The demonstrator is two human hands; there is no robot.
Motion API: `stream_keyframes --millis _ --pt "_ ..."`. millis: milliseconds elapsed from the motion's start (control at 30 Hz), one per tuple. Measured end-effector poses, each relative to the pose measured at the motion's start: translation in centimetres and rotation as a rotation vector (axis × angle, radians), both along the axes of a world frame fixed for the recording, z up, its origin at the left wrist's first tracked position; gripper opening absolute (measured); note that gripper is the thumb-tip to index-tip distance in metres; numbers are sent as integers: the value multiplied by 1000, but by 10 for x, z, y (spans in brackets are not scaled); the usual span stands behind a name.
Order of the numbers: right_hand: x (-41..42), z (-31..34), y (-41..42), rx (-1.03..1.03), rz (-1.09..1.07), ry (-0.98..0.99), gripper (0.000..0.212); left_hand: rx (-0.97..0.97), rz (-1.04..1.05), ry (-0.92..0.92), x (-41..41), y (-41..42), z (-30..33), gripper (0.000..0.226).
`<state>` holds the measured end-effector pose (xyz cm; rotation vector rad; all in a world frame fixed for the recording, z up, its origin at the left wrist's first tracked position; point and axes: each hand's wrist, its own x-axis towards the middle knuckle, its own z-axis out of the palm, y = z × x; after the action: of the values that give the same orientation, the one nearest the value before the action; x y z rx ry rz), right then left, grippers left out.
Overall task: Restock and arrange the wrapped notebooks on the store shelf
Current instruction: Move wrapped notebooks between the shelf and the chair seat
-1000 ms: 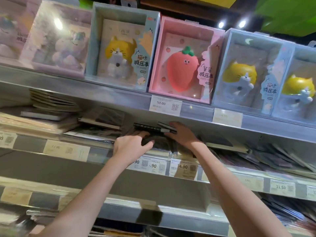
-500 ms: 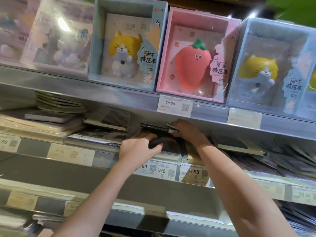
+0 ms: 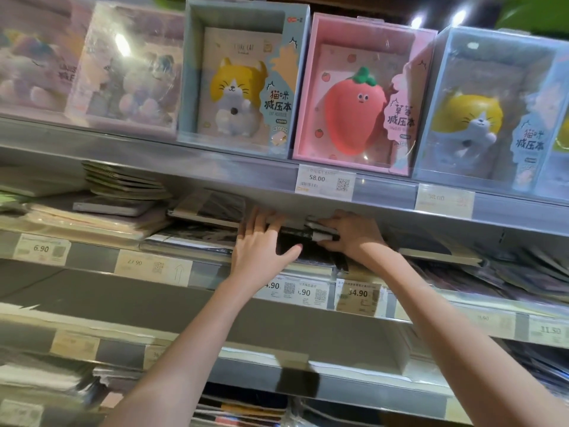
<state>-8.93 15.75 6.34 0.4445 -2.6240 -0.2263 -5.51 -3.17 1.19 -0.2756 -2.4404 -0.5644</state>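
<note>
Since before — left hand [image 3: 261, 245] flatter, forward.

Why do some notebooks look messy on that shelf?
To the right of the right hand, the wrapped notebooks lie fanned out and crooked, overlapping instead of stacked square. On the left, a pile of thin notebooks is splayed too. The left hand rests flat on the dark stack between the hands.

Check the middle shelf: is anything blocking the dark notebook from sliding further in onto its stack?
Nothing visible blocks it. The dark wrapped notebook already lies on its stack, left hand flat against its near-left edge, right hand gripping its right end. The space behind it is too dark to judge.
</note>
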Motion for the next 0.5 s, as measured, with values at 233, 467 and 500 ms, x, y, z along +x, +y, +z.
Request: stream_keyframes --millis 233,467,500 --pt "43 -20 -1 -99 84 214 49 150 38 -114 -15 -66 17 46" --pt "50 -39 -2 -324 90 235 45 10 256 -305 -84 -130 30 51" --pt "49 -42 -2 -376 82 215 48 -10 269 -321 -87 -133 32 53"
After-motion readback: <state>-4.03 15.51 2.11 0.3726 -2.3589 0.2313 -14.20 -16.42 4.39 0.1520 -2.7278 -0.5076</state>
